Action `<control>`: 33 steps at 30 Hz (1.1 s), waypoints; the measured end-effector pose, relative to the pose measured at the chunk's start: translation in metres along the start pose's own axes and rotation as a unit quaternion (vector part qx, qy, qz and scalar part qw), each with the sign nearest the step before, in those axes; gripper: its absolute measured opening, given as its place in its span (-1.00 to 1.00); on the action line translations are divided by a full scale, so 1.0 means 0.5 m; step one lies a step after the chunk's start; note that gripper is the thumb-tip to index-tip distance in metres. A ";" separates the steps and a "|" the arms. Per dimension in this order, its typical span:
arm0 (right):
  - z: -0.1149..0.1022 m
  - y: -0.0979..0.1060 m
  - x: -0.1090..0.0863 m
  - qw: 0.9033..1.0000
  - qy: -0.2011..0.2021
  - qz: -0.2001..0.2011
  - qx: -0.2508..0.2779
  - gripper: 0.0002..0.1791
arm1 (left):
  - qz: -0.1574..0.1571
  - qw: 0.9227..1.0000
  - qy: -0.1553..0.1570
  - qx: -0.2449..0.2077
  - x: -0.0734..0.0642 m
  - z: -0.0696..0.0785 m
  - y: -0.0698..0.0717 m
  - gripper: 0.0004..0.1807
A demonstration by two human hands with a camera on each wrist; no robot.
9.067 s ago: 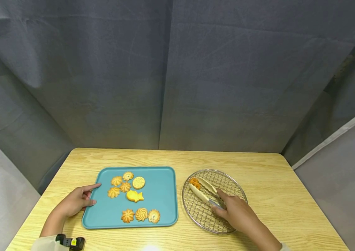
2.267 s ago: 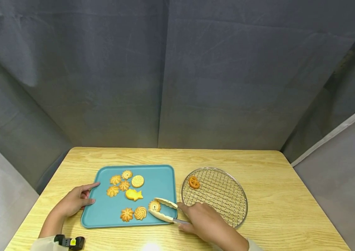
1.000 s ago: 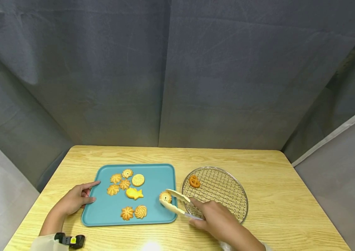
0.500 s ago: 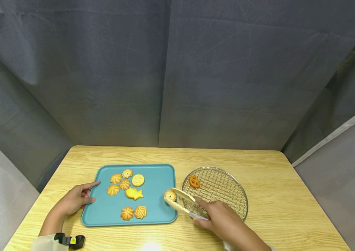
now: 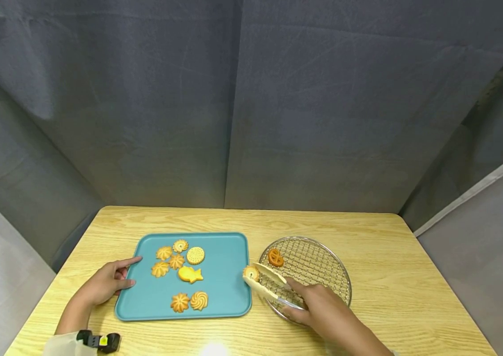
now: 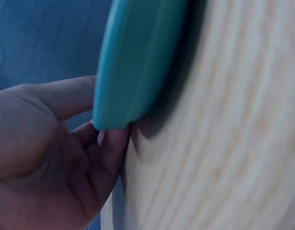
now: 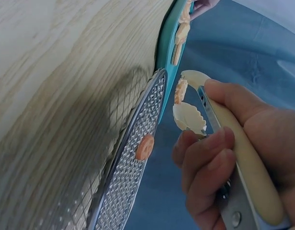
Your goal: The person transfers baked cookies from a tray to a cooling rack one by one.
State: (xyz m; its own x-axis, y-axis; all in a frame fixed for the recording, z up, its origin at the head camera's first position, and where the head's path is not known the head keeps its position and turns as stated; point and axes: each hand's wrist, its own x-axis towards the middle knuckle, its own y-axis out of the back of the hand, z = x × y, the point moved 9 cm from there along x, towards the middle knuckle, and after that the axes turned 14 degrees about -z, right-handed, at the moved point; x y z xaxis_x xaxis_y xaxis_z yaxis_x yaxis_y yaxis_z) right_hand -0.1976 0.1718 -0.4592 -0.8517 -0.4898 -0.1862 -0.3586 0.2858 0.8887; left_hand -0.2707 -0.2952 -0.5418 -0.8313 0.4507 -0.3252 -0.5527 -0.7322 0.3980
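Between the teal tray (image 5: 227,254) and the round wire rack (image 5: 318,258), as I viewed it remotely through the head camera, a round dark-centred cookie (image 5: 250,273) was suspended at the tray's right edge. It lay between the cream tips of a pair of tongs (image 5: 262,288), and the right-wrist view showed it raised, apart from both tray and rack. The right hand (image 5: 324,309) gripped the tongs: its thumb lay along one arm, and the other fingers I could see were curled against the opposite arm. The left hand (image 5: 110,283) pinched the tray's left rim; in the left-wrist view I made out one digit over the rim and others beneath it.

Upon the tray I counted eight further pieces. Toward the far left stood a group of four small fluted cookies (image 5: 176,261); beside them lay a round dotted biscuit (image 5: 195,255) and, just nearer, a yellow fish-shaped cookie (image 5: 190,274). Near the front edge a star-ridged cookie (image 5: 180,302) and a swirl cookie (image 5: 199,300) sat side by side. On the rack, near its far left rim, rested a brown pretzel (image 5: 275,257). Tray and rack both occupied a wood-grained table (image 5: 394,282), with grey curtains (image 5: 322,123) behind.
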 end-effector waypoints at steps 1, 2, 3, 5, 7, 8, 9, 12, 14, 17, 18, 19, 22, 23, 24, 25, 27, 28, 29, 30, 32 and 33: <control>0.003 0.000 -0.001 1.000 -0.001 -0.001 0.002 -0.24 | 0.000 1.000 0.000 -0.001 0.000 0.000 0.000 -0.25; 0.006 0.000 -0.001 1.000 -0.003 -0.003 0.003 -0.24 | 0.001 1.000 -0.001 -0.001 0.000 0.000 0.000 -0.25; 0.010 0.000 -0.002 1.000 -0.005 -0.005 0.005 -0.24 | 0.002 1.000 -0.001 -0.001 0.000 0.000 0.001 -0.25; 0.016 -0.002 -0.004 1.000 -0.010 -0.013 0.012 -0.23 | 0.001 1.000 -0.004 -0.002 -0.001 0.001 0.000 -0.25; 0.023 -0.003 -0.006 0.999 -0.014 -0.021 0.023 -0.23 | 0.002 1.000 -0.003 -0.003 -0.001 0.002 0.000 -0.25; 0.026 -0.003 -0.007 0.999 -0.016 -0.024 0.026 -0.23 | 0.002 1.000 -0.003 -0.003 -0.001 0.002 0.000 -0.25; 0.030 -0.004 -0.009 0.999 -0.018 -0.026 0.029 -0.23 | 0.003 1.000 -0.002 -0.003 -0.002 0.003 0.000 -0.25; 0.038 -0.002 -0.012 0.999 -0.022 -0.026 0.031 -0.24 | 0.003 1.000 -0.002 -0.001 -0.002 0.004 -0.001 -0.25; 0.044 -0.001 -0.014 0.999 -0.028 -0.024 0.029 -0.24 | 0.004 1.000 -0.002 0.001 -0.002 0.005 -0.001 -0.25; 0.053 -0.001 -0.016 0.999 -0.040 -0.021 0.026 -0.23 | 0.004 1.000 -0.002 0.001 -0.002 0.005 0.000 -0.25; 0.055 -0.002 -0.016 0.998 -0.044 -0.021 0.026 -0.23 | 0.004 1.000 -0.002 0.001 -0.002 0.004 0.000 -0.25; 0.058 -0.003 -0.017 0.998 -0.047 -0.022 0.026 -0.23 | 0.004 1.000 -0.002 0.001 -0.001 0.004 0.000 -0.25; 0.065 -0.005 -0.018 0.998 -0.053 -0.024 0.029 -0.24 | 0.004 1.000 -0.003 0.000 -0.001 0.003 0.000 -0.25; 0.067 -0.006 -0.018 0.998 -0.054 -0.024 0.029 -0.24 | 0.004 1.000 -0.003 -0.001 0.000 0.002 0.000 -0.25; 0.068 -0.006 -0.019 0.998 -0.053 -0.024 0.029 -0.24 | 0.004 1.000 -0.003 -0.001 0.000 0.002 0.000 -0.25; 0.070 -0.006 -0.020 0.998 -0.052 -0.024 0.029 -0.24 | 0.003 1.000 -0.003 -0.002 0.000 0.002 0.000 -0.25; 0.073 -0.007 -0.022 0.998 -0.052 -0.023 0.031 -0.23 | 0.003 1.000 -0.003 -0.002 0.000 0.001 0.000 -0.25; 0.074 -0.008 -0.022 0.998 -0.053 -0.025 0.033 -0.23 | 0.003 1.000 -0.003 -0.003 0.000 0.000 0.000 -0.25; 0.076 -0.008 -0.023 0.998 -0.055 -0.027 0.035 -0.23 | 0.003 1.000 -0.003 -0.003 0.000 -0.001 0.000 -0.25; 0.078 -0.009 -0.023 0.997 -0.057 -0.028 0.036 -0.22 | 0.002 1.000 -0.002 -0.002 0.001 -0.001 0.001 -0.25; 0.081 -0.011 -0.023 0.997 -0.062 -0.031 0.038 -0.22 | 0.002 1.000 -0.003 -0.003 0.000 -0.001 0.001 -0.25; 0.082 -0.012 -0.024 0.997 -0.063 -0.032 0.036 -0.23 | 0.002 1.000 -0.003 -0.003 0.001 -0.001 0.001 -0.25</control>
State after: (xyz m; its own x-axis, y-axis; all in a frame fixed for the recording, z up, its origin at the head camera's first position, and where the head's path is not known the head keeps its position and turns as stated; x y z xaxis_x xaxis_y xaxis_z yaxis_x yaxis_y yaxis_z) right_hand -0.2010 0.2095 -0.4793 -0.8657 -0.4031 -0.2969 -0.4368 0.3182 0.8414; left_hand -0.2710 -0.2956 -0.5423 -0.8337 0.4510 -0.3186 -0.5492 -0.7371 0.3938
